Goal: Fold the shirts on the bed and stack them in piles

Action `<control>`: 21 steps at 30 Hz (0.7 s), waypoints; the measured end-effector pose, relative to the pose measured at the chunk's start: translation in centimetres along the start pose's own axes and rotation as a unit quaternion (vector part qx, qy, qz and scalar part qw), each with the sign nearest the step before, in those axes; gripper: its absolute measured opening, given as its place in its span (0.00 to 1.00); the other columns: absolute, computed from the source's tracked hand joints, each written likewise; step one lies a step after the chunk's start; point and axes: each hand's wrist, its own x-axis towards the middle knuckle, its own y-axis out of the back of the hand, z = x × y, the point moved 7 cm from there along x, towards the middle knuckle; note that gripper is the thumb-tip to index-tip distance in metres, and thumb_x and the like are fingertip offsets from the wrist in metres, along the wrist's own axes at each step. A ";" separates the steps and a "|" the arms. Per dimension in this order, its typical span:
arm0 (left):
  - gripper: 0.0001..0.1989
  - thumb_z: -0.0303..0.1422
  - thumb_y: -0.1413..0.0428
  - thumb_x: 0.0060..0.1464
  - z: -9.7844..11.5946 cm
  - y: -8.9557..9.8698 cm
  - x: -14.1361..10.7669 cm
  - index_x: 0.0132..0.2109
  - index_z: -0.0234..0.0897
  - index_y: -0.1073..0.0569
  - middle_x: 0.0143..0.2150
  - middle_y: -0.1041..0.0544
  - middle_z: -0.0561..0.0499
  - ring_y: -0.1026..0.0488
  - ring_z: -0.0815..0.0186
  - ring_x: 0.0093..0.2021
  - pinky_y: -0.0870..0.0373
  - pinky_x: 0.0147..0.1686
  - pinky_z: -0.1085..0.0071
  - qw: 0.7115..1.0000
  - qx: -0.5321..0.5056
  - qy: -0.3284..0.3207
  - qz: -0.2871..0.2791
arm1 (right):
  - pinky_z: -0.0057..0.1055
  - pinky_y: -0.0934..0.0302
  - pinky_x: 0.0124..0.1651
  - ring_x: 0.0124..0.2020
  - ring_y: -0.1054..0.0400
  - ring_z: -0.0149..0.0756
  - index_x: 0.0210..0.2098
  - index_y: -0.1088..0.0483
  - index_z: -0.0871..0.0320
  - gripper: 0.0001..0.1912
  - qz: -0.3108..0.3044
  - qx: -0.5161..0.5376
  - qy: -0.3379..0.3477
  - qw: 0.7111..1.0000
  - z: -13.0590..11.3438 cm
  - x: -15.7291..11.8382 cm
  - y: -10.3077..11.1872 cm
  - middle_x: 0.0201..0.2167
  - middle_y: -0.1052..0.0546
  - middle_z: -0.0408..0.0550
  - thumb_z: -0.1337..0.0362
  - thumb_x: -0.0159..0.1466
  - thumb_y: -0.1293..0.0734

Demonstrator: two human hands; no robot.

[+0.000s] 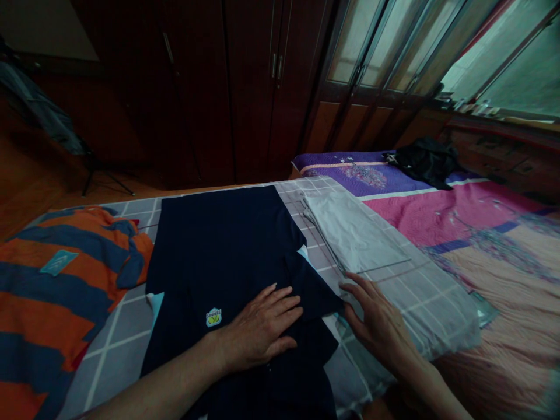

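A dark navy shirt point(219, 233) with a small tennis badge point(213, 317) and light blue side patches lies spread on a grey checked cover. My left hand point(266, 329) rests flat on the shirt, right of the badge, with its fingers stretched out. At the pointed tip of the shirt's right-hand sleeve point(312, 289) is my right hand point(371, 318). Its thumb touches the sleeve tip, and its fingers stand apart from the thumb. Part of the shirt's near end is hidden under my left forearm.
An orange and blue striped garment point(65, 262) lies at the left. Folded pale grey cloth point(354, 230) lies beyond my right hand. The checked cover point(107, 350) adjoins a purple and pink bedspread point(406, 210) bearing a black garment point(426, 160). Dark wardrobes point(196, 93) stand behind.
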 end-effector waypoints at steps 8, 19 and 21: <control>0.24 0.39 0.47 0.60 -0.1 -0.4 0.0 0.61 0.38 0.38 0.63 0.37 0.43 0.47 0.55 0.66 0.51 0.64 0.51 1.000 0.020 -0.003 0.005 | 0.49 0.53 0.64 0.67 0.60 0.44 0.65 0.50 0.61 0.29 -0.103 0.019 0.142 0.984 -4.1 4.4 -4.8 0.66 0.48 0.57 0.62 0.66 0.43; 0.16 0.30 0.48 0.60 -0.7 3.3 0.0 0.54 0.31 0.31 0.55 0.28 0.41 0.34 0.61 0.57 0.41 0.58 0.64 0.999 -0.019 0.017 0.045 | 0.52 0.56 0.64 0.68 0.63 0.47 0.67 0.56 0.56 0.34 -0.086 0.078 0.158 0.981 -5.6 2.3 -1.9 0.68 0.55 0.55 0.56 0.66 0.41; 0.14 0.30 0.49 0.61 -0.6 5.4 0.0 0.53 0.32 0.30 0.51 0.25 0.44 0.30 0.62 0.53 0.37 0.54 0.66 0.997 -0.011 0.037 0.061 | 0.53 0.57 0.65 0.68 0.64 0.48 0.68 0.58 0.54 0.36 -0.144 0.119 0.204 0.961 -7.6 0.5 -1.3 0.68 0.55 0.54 0.55 0.65 0.39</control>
